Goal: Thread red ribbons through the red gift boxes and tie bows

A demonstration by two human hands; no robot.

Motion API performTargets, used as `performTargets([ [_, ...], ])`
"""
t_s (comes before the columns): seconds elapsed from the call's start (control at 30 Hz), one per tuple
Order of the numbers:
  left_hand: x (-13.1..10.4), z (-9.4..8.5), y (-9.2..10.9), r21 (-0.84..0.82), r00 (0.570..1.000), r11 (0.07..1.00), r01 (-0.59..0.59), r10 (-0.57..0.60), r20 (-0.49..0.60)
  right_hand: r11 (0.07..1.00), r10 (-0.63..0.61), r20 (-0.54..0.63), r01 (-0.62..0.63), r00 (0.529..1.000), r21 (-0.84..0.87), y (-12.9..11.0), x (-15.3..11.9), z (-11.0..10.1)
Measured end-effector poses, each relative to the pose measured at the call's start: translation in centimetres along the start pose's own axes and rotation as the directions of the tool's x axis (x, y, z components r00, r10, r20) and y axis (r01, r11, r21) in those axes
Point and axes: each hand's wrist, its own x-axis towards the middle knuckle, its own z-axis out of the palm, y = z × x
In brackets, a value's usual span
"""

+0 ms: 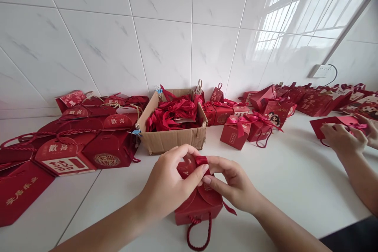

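Note:
A red gift box with a twisted rope handle stands on the white table in front of me. My left hand is over its top left side, thumb and fingers pinching a red satin ribbon. From the right, my right hand pinches the same ribbon, its thumb close to my left thumb. One ribbon tail hangs off the box's right side. Just behind my hands is a cardboard box filled with loose red ribbons.
Red boxes are packed together at the left. Finished boxes with bows stand right of the cardboard box, with more rows farther right. Another person's hands hold a red box at the right edge. A tiled wall rises behind.

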Motion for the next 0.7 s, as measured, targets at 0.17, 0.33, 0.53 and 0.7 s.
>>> performTargets([
  [0.17, 0.0, 0.1, 0.0, -0.037, 0.998, 0.997, -0.061, 0.06, -0.036, 0.963, 0.146, 0.047, -0.153, 0.988, 0.222, 0.0, -0.2, -0.4],
  [0.33, -0.4, 0.0, 0.7, -0.064, 0.979, 0.98, -0.191, 0.185, -0.083, 0.956, 0.2, 0.046, -0.205, 0.979, 0.209, 0.3, 0.1, -0.6],
  [0.53, -0.4, -0.6, 1.3, -0.191, 0.995, 0.976, -0.102, 0.104, -0.002, 0.974, 0.187, 0.016, -0.188, 0.982, 0.127, -0.2, 0.2, 0.0],
  [0.7, -0.2, -1.1, 1.3, -0.187, 0.994, 0.977, -0.097, 0.103, 0.021, 0.992, 0.122, -0.092, -0.121, 0.988, 0.016, 0.0, 0.2, 0.1],
])
